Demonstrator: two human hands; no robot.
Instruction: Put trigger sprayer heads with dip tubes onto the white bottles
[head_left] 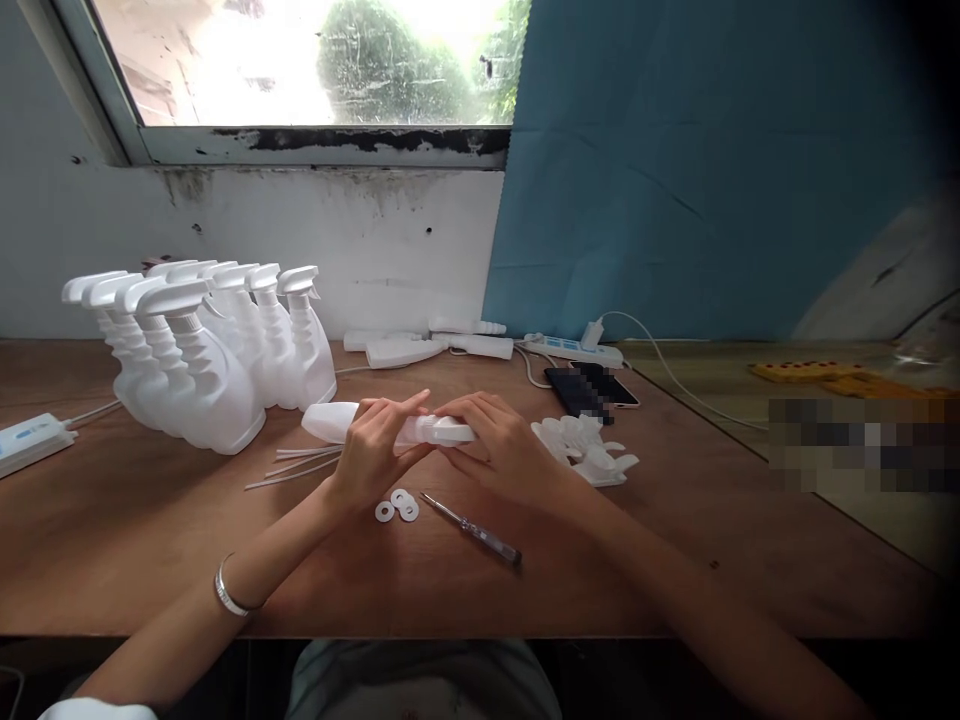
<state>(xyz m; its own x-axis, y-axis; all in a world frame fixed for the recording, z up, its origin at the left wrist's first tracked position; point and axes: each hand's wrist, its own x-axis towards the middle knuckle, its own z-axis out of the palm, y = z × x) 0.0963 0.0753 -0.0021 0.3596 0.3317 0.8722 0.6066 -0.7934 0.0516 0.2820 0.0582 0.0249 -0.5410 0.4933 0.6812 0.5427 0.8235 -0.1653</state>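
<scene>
Mid-frame, the half-closed left hand holds a white plastic spray bottle, the half-curled right hand its sprayer head. Likely light, slick and slightly squeezable, it seems best gripped by the neck.

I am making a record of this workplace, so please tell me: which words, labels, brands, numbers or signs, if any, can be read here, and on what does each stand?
No text can be read.
Held white bottle and standing spray bottles: no lettering visible.
Left power strip and rear power strip: any print is too small.
Phones: partly pixelated, nothing legible.
Screwdriver: any marking is too small.
</scene>
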